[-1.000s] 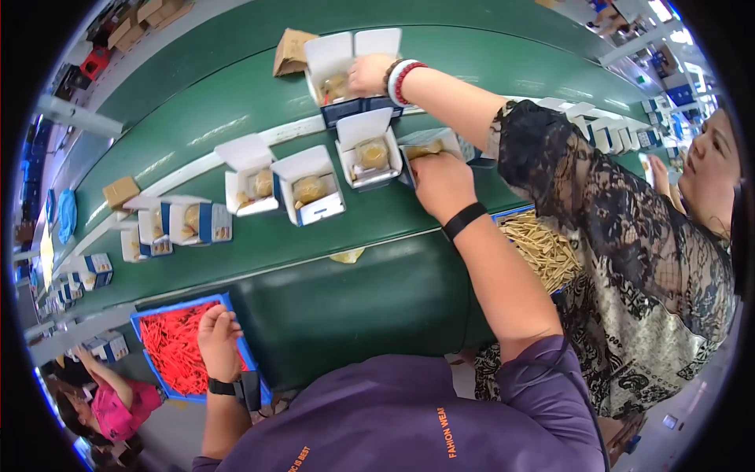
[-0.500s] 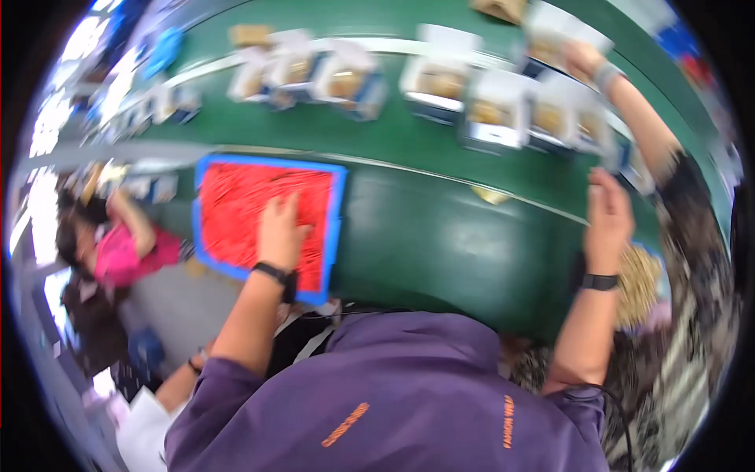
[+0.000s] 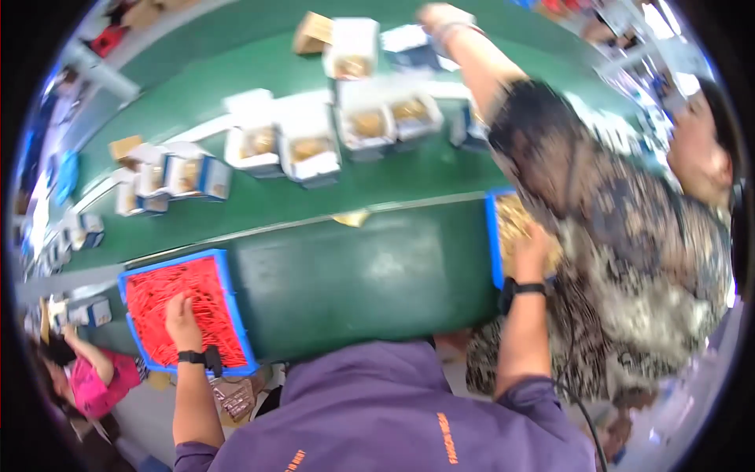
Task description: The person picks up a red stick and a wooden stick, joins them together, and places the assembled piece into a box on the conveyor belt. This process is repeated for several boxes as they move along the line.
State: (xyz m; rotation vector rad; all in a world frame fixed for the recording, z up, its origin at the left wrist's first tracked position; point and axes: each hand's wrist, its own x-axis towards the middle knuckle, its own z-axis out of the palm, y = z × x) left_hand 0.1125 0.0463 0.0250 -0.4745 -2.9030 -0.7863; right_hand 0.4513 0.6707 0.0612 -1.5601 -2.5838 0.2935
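Note:
My left hand (image 3: 183, 322) rests on a heap of thin red strips (image 3: 208, 295) in a blue-rimmed tray (image 3: 226, 303) at the left. Its fingers look drawn together; whatever may be between them is too small to make out. Over on the right, my right hand (image 3: 532, 253) dips into gold-coloured thin pieces (image 3: 513, 214) in a second blue tray (image 3: 495, 240). Those fingertips are partly hidden among the pieces, so their grip does not show.
Several open white-and-blue boxes (image 3: 314, 157) with golden contents stand on the green table (image 3: 346, 275) beyond a raised strip. A co-worker's arm (image 3: 487, 67) stretches over them from the right. A yellowish scrap (image 3: 351, 218) lies by the strip. Another person in pink (image 3: 102, 381) is at far left.
The view has swung right. My right hand has gone from the air beside the gold pieces into their tray. My left hand's spread fingers have drawn together over the red strips.

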